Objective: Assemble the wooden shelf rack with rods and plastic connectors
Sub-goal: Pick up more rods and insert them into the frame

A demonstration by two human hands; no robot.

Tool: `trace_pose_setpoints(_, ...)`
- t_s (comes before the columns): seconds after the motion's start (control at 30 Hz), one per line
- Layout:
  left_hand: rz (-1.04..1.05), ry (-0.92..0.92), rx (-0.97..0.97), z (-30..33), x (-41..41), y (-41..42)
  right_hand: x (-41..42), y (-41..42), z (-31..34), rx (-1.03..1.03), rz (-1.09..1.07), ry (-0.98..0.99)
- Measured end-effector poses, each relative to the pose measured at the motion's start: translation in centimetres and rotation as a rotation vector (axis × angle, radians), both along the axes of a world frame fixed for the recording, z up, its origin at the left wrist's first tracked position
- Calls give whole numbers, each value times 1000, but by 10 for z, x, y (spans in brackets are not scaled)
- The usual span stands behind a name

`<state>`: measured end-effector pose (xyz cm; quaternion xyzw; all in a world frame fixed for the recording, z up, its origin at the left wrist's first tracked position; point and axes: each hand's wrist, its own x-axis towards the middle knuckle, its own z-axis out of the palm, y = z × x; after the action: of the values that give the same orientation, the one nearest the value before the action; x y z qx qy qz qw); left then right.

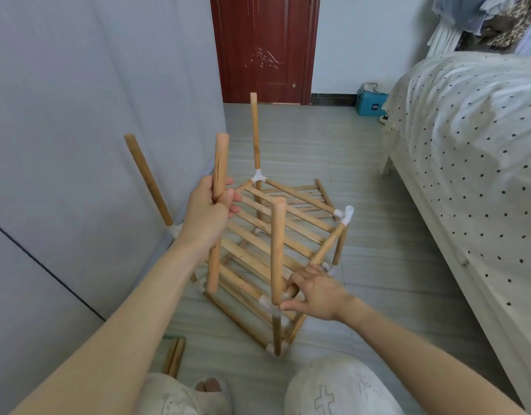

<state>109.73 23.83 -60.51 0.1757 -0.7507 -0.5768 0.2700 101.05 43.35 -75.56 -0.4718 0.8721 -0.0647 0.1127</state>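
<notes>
A: How far along is the shelf rack (267, 244)?

B: Partly built, I'd judge. It stands on the floor, between the wall and the bed (474, 151). Two slatted tiers are joined by white plastic connectors, and three uprights stand above the upper tier.

A: And the hands?

B: The left hand (211, 209) has its fingers clamped round a loose rod (218, 187). The right hand (313, 292) rests on the rack's near corner connector (274, 308), fingers spread.

A: What's left?

B: One empty socket (348, 211) at the rack's right corner, and two spare rods (175, 356) by the knee.
</notes>
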Motion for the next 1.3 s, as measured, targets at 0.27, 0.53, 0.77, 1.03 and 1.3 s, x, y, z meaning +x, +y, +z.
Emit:
trace_pose_setpoints(0.27, 162, 37, 63, 2, 5, -10, 24, -57, -9, 1, -142, 40)
trace_pose_setpoints(0.53, 320, 133, 84, 15, 16, -23, 11, -33, -27, -82, 0, 146)
trace_pose_setpoints(0.77, 396, 178, 49, 19, 21, -26, 15, -77, -11, -103, -92, 45)
trace_pose_setpoints(1.03, 521, 411, 10, 36, 33, -26, -3, -108, 43, -317, -306, -492)
trace_pose_setpoints(1.3, 82, 454, 163, 46, 27, 0, 14, -76, 135, -689, -29, -1086)
